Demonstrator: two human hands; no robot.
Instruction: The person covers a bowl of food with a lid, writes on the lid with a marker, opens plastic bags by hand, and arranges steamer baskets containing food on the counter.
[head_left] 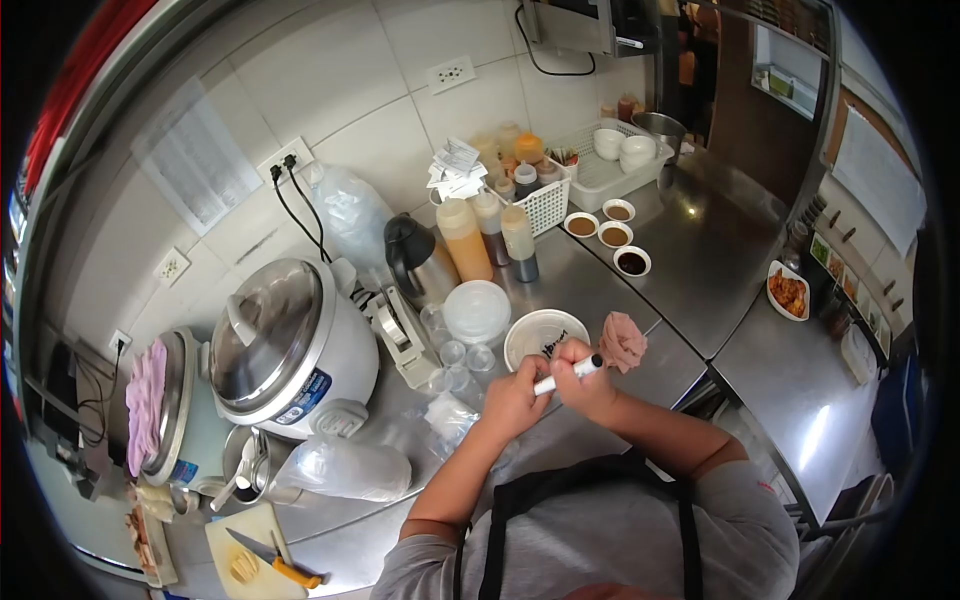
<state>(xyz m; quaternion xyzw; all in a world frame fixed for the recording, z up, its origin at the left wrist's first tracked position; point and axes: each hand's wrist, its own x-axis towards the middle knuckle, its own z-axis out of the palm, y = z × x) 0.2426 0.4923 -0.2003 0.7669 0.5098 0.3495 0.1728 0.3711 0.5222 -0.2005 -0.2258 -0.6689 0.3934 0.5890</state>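
At far left, a pink cloth is draped over a cooker. A bigger rice cooker with a steel lid comes next; in front of it stand a pot of utensils and, lower down, a cutting board with an orange-handled knife on it. A filled plastic bag lies to the right, with a tape dispenser and a steel jug beyond. Small clear cups come next, then a squeeze bottle of orange liquid and a stack of clear lids.

The left hand has its grip closed at the lower-left end of a white marker. Just beyond the hands, on the metal tabletop, sits a round white lid with black writing. The right hand has its grip clamped around the marker, whose black end points up and right. A crumpled pale pink rag lies just beside the lid. Four sauce bowls stand behind, and a dish of food farther right.
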